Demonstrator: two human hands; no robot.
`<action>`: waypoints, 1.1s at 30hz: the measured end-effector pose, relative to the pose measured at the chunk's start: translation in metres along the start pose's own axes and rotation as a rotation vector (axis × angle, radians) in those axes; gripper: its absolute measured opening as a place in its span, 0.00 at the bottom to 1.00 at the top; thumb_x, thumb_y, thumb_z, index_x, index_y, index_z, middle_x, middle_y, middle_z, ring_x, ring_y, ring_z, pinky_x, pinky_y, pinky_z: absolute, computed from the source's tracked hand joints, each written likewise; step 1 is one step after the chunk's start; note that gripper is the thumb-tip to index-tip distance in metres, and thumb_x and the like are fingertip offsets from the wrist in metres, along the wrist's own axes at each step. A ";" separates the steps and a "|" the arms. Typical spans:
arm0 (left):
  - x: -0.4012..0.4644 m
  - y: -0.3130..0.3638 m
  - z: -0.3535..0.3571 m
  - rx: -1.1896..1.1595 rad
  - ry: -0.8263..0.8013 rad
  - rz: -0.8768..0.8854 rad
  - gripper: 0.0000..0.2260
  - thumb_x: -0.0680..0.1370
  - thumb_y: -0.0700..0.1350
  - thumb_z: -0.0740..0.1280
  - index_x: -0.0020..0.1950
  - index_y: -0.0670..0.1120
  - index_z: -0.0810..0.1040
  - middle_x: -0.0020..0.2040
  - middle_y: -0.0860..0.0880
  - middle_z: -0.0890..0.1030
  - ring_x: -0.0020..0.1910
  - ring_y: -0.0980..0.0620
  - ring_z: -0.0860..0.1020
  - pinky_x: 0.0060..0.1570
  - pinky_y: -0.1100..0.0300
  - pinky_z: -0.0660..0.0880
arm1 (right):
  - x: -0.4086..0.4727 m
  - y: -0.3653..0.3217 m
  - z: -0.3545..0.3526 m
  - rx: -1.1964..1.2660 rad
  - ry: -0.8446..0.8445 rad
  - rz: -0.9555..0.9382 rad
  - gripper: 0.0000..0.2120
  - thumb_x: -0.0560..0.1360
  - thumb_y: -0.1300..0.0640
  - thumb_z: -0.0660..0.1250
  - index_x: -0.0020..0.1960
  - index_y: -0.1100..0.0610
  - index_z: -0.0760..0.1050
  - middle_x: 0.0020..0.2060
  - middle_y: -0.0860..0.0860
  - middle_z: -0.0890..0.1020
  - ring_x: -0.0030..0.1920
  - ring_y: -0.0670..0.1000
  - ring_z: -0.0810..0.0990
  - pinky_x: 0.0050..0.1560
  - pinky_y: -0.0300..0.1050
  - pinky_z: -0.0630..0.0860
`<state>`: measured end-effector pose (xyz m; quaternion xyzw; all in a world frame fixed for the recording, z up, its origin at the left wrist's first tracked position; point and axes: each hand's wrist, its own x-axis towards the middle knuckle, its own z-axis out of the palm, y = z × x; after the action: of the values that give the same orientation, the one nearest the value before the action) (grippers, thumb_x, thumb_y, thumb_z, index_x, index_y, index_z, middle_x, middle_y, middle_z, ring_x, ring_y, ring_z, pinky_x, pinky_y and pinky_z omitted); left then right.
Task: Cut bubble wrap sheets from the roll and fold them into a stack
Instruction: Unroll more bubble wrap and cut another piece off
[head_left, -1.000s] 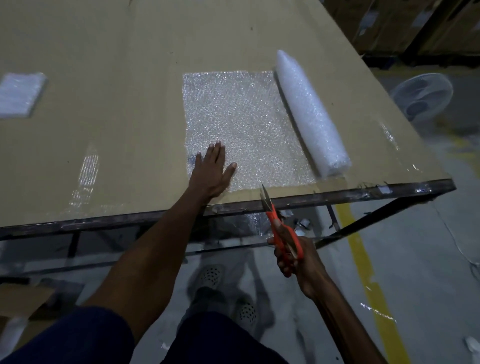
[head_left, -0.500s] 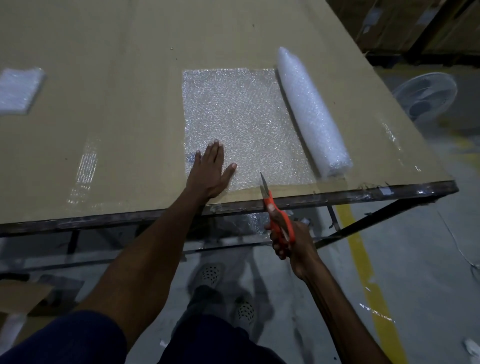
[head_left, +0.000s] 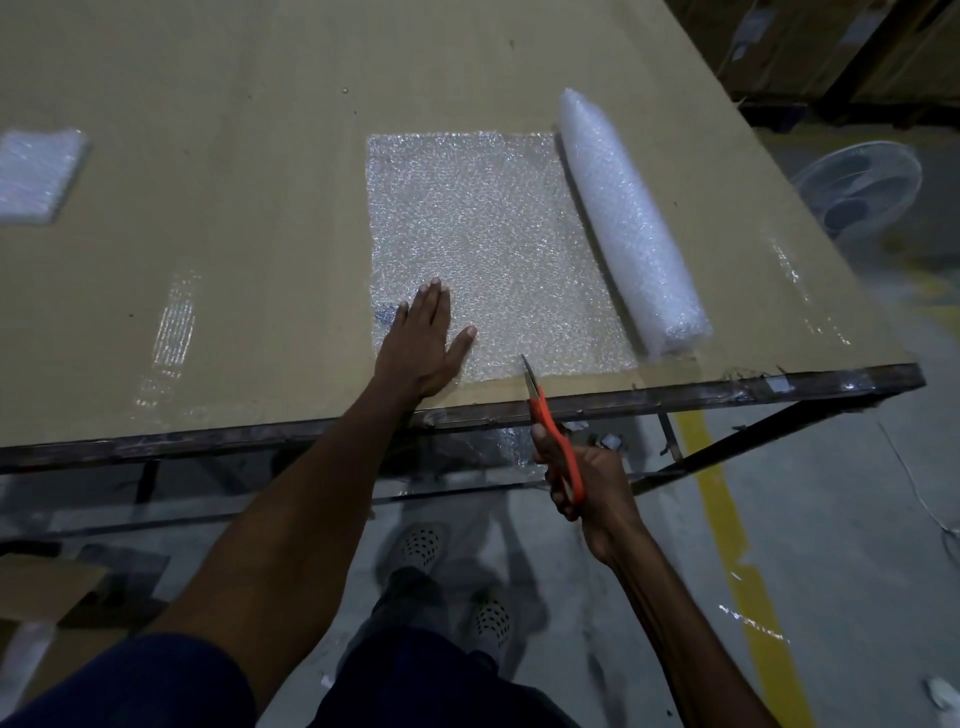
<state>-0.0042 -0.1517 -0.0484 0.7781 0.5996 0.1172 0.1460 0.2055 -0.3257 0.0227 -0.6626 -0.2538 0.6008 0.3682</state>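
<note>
While the left hand (head_left: 423, 343) presses flat, fingers together, on the unrolled bubble wrap sheet (head_left: 488, 249), the right hand (head_left: 582, 478) grips orange scissors (head_left: 550, 426).
Blade tips reach the sheet's near edge beside the roll (head_left: 628, 223); no writing readable; blurred folded stack (head_left: 36, 174) cut off far left.

scissors (head_left: 550, 415) carried forward by right hand (head_left: 587, 483), blade tips now reaching bubble wrap sheet (head_left: 493, 249) near edge

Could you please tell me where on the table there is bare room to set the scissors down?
Bare tabletop lies between the folded stack and the unrolled sheet, and beyond the sheet. The near right corner is crowded: left hand, scissors in the right hand, and roll.
</note>
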 end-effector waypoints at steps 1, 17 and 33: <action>0.000 0.000 0.000 0.000 0.001 0.002 0.34 0.84 0.61 0.49 0.82 0.41 0.48 0.82 0.44 0.47 0.81 0.48 0.45 0.78 0.48 0.43 | -0.001 0.001 0.000 -0.001 -0.001 0.002 0.36 0.64 0.40 0.75 0.54 0.73 0.80 0.26 0.50 0.74 0.22 0.46 0.68 0.22 0.37 0.61; -0.001 -0.002 0.002 -0.014 0.004 0.004 0.34 0.84 0.62 0.48 0.82 0.41 0.46 0.82 0.45 0.45 0.81 0.49 0.43 0.79 0.49 0.42 | 0.004 -0.011 0.010 0.009 0.038 0.005 0.25 0.68 0.43 0.77 0.46 0.67 0.82 0.26 0.51 0.75 0.21 0.46 0.68 0.21 0.36 0.61; 0.000 -0.004 0.004 0.002 0.010 0.009 0.34 0.84 0.62 0.48 0.82 0.41 0.47 0.82 0.44 0.46 0.81 0.49 0.44 0.78 0.50 0.42 | 0.015 -0.030 0.020 -0.018 0.067 0.019 0.27 0.68 0.40 0.78 0.45 0.66 0.83 0.27 0.51 0.76 0.22 0.46 0.69 0.20 0.36 0.61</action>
<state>-0.0063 -0.1514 -0.0533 0.7804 0.5969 0.1209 0.1416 0.1911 -0.2923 0.0373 -0.6879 -0.2407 0.5795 0.3648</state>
